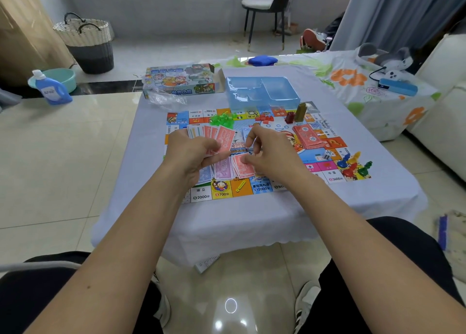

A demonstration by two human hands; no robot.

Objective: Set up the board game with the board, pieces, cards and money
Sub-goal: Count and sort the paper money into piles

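A fan of paper money (222,137) is gripped by the left hand (191,154) above the game board (267,187), centre table. At its 3 o'clock, a red note (243,168) is pinched by the right hand (271,154).

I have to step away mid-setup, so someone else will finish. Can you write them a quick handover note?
Left hand holds a fan of pink paper banknotes. Right hand pinches a note over the sorted pink, purple and blue money piles.
Done: colourful game board laid flat on the white-clothed table; red card deck, white die, coloured pawns, green houses and red houses sit on it.
Left: finish sorting the held notes.
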